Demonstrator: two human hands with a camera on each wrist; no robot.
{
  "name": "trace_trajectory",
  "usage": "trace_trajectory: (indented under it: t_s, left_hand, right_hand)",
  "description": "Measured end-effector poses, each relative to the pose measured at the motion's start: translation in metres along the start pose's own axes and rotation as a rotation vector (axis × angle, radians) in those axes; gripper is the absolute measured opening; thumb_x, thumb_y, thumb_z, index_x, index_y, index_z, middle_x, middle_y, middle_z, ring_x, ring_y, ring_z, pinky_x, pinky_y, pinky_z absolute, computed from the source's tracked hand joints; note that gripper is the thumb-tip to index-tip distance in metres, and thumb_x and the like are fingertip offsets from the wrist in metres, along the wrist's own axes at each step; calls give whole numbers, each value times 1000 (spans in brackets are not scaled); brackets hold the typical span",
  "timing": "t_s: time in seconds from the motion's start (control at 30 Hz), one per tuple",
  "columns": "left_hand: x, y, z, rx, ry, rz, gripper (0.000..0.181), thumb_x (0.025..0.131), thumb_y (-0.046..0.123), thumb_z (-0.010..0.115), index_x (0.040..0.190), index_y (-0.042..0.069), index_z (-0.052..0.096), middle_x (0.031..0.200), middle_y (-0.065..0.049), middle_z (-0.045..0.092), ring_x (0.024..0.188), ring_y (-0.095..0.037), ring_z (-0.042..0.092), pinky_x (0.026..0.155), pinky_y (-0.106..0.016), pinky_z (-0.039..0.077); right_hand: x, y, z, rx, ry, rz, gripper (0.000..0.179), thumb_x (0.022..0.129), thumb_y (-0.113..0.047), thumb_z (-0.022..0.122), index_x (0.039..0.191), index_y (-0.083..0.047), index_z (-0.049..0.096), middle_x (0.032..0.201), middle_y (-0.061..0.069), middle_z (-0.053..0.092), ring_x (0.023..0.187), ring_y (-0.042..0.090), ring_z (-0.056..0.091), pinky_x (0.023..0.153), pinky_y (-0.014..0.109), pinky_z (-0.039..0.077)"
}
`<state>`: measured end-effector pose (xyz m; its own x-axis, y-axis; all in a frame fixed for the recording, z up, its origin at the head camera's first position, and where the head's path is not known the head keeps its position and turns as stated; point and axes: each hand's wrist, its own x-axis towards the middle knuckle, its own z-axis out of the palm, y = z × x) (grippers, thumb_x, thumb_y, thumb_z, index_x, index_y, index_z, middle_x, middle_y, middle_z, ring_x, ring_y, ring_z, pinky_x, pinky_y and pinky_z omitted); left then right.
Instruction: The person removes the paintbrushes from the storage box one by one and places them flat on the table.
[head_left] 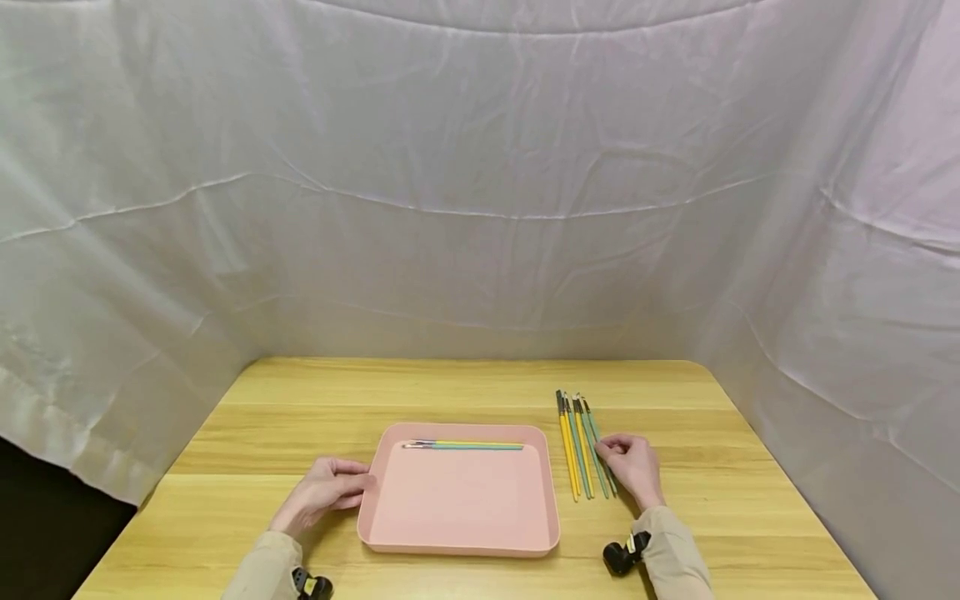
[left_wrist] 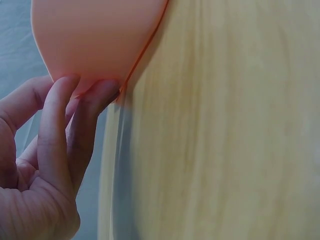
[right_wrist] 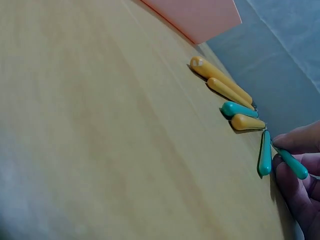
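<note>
My left hand [head_left: 322, 493] holds the left wall of a shallow pink tray [head_left: 457, 549]. In the left wrist view, fingertips [left_wrist: 107, 87] press the tray's outer wall [left_wrist: 95, 40], and another finger passes out of sight behind the rim. Inside the tray, along its far side, a yellow-handled brush [head_left: 491, 443] and a green-handled brush [head_left: 480, 447] lie side by side. To the tray's right, my right hand [head_left: 633, 467] pinches a thin green-handled paintbrush [right_wrist: 292, 164] between thumb and finger. Beside it several yellow and green paintbrushes [head_left: 570, 454] lie on the table, bristles pointing away from me.
Everything rests on a wooden table [head_left: 450, 387] with rounded far corners. Pale grey curtains [head_left: 480, 250] hang behind it and at both sides. A small black camera [head_left: 626, 554] is strapped to the right wrist, another [head_left: 313, 586] to the left.
</note>
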<state>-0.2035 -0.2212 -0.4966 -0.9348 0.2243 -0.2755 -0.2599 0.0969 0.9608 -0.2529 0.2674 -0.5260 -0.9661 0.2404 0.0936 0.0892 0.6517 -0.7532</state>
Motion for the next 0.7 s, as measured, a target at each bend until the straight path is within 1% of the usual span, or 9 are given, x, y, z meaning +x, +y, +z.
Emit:
trace_trajectory:
  t_s: [0.1,0.27,0.5,0.7]
  left_hand:
    - [0,1,0,5,6,0,45,90,2,70,124,-25,55,101,-10,76,83,-9,72,75,-20,63]
    - [-1,0,1,5,6,-4,44,90,1,69,123,-25,55,100,-9,75,83,-9,72,75,-21,63]
    - [0,0,1,5,4,-4,44,90,1,70,123,-25,55,101,-10,75,84,-9,72,75,-21,63]
    - [0,1,0,17,14,-9,47,90,3,71,124,-24,55,103,-11,76,84,-9,73,76,-21,63]
  right_hand:
    - [0,0,0,0,-2,-10,21,88,-23,76,98,-5,79,80,3,73,70,8,59,69,24,49]
    - [-2,-1,-2,4,-10,-19,20,88,-21,76,98,-4,79,79,3,73,70,9,59,68,24,48]
    - [-3,-1,-2,43,-31,-15,18,88,-18,75,98,-2,78,73,3,72,56,10,61,60,20,51]
    - [-1,-1,-1,46,-26,-21,18,88,-17,75,97,-3,78,73,2,72,55,9,62,58,19,52]
